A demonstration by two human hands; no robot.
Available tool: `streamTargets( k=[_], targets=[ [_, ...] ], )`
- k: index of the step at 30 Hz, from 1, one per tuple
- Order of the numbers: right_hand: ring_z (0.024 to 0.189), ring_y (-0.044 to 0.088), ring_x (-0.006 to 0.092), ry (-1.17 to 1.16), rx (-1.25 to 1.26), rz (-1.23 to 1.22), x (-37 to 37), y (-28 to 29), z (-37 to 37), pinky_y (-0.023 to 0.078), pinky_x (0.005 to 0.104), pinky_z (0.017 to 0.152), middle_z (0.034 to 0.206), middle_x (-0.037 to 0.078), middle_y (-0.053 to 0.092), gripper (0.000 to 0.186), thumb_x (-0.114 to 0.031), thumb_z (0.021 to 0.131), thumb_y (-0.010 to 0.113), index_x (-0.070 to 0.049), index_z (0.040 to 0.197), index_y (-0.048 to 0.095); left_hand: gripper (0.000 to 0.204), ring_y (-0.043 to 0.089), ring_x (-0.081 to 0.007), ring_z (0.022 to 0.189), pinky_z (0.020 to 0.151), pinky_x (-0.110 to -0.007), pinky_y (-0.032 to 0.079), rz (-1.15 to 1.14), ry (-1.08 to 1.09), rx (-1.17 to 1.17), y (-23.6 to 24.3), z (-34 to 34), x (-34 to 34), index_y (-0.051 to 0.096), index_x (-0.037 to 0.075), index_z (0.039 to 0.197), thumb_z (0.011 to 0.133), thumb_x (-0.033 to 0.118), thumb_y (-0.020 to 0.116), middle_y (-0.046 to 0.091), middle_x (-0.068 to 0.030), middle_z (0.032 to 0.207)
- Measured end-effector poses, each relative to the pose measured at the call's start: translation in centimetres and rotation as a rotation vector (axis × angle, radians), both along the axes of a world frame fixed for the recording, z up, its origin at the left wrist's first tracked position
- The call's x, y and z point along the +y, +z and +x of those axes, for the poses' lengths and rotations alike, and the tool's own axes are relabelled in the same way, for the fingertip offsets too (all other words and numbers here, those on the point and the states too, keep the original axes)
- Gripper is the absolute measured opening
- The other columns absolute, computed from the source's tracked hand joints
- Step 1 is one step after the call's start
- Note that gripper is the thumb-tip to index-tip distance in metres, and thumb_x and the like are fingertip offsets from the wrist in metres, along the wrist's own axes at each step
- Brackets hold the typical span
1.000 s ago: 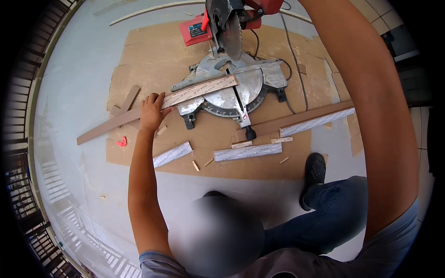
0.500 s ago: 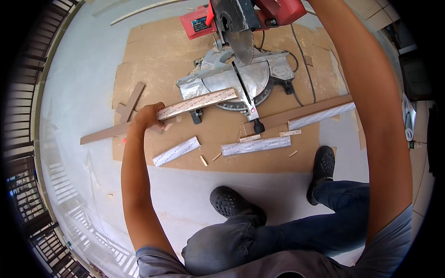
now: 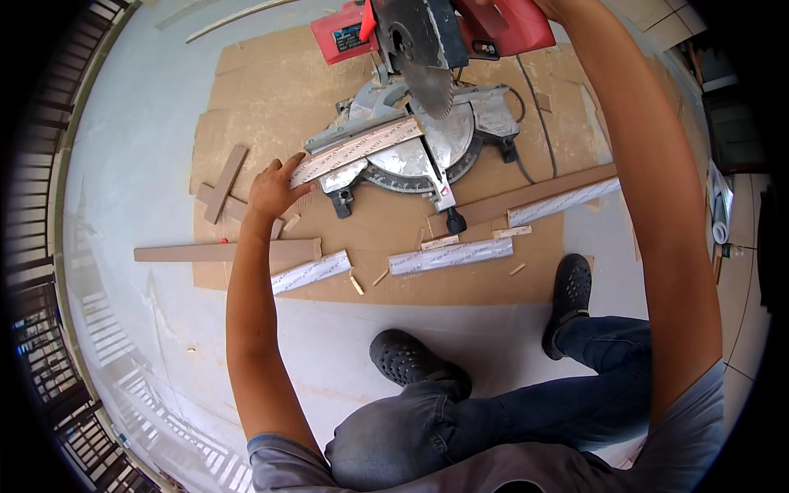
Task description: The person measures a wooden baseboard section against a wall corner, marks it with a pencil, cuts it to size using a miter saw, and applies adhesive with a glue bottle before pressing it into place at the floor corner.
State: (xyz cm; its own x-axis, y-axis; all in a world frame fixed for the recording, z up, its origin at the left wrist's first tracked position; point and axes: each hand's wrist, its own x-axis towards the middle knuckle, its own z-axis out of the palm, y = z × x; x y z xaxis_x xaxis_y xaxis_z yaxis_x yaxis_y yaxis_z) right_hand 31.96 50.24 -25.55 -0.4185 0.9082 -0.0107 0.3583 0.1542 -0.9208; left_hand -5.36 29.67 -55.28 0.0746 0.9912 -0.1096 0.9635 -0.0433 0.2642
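Observation:
My left hand (image 3: 278,191) is closed on the left end of a wooden moulding strip (image 3: 362,149), whose visible side carries printed film. The strip lies across the left side of the miter saw's metal table (image 3: 448,135), along the fence, its right end near the table slot. Over that end hangs the raised toothed blade (image 3: 429,89), apart from the strip. My right hand (image 3: 560,8) is at the red saw handle (image 3: 514,29), closed around it; the top edge of the view cuts off most of the fingers.
Cardboard (image 3: 271,90) lies under the saw. Film-wrapped pieces (image 3: 448,256), a brown board (image 3: 222,251), crossed offcuts (image 3: 226,185) and small scraps lie around it. A long brown board (image 3: 526,197) is on the right. A black cable (image 3: 538,119) runs behind. My clogs (image 3: 408,357) stand close in front.
My left hand has moved the moulding strip up and slightly left, from in front of the saw table to against the fence. The brown board at left has swung flatter. The blade stays raised.

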Motion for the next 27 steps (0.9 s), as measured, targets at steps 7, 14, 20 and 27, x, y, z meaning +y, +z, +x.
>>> streamTargets(
  k=[7,14,20,27],
  targets=[
    [0.059,0.059,0.0154,-0.152,0.060,0.049,-5.5,-2.7,0.7,0.052,0.0320,0.051,0.083,0.009,0.059,0.034,-0.014,0.096,0.065,-0.005,0.120,0.043,0.064,0.066,-0.0379,0.106,0.093,-0.049,0.051,0.015,-0.123,0.034,-0.6,-2.0,0.6,0.057,0.008,0.137,0.086,0.039,0.078,0.067,-0.0170,0.112],
    [0.061,0.061,0.0130,-0.202,0.084,0.133,-9.9,-4.6,2.5,0.052,0.0283,0.056,0.086,0.008,0.064,0.037,-0.013,0.097,0.064,-0.006,0.129,0.046,0.070,0.066,-0.0397,0.103,0.090,-0.051,0.051,0.044,-0.126,0.157,-0.3,0.2,1.0,0.056,0.008,0.136,0.091,0.061,0.064,0.066,-0.0193,0.109],
    [0.061,0.060,0.0120,-0.226,0.151,0.124,-11.4,-6.7,3.0,0.052,0.0275,0.057,0.089,0.008,0.066,0.037,-0.012,0.097,0.064,-0.006,0.130,0.047,0.069,0.067,-0.0381,0.098,0.085,-0.051,0.050,0.109,-0.048,0.306,-0.3,1.5,0.6,0.060,0.010,0.128,0.092,0.069,0.057,0.066,-0.0170,0.102],
    [0.060,0.060,0.0114,-0.260,0.125,0.112,-12.1,-7.3,3.3,0.051,0.0266,0.056,0.084,0.006,0.063,0.035,-0.010,0.098,0.063,-0.006,0.129,0.048,0.068,0.066,-0.0372,0.100,0.087,-0.051,0.048,0.122,-0.020,0.280,-0.6,1.6,0.8,0.062,0.012,0.126,0.090,0.069,0.060,0.066,-0.0163,0.101]
  ],
)
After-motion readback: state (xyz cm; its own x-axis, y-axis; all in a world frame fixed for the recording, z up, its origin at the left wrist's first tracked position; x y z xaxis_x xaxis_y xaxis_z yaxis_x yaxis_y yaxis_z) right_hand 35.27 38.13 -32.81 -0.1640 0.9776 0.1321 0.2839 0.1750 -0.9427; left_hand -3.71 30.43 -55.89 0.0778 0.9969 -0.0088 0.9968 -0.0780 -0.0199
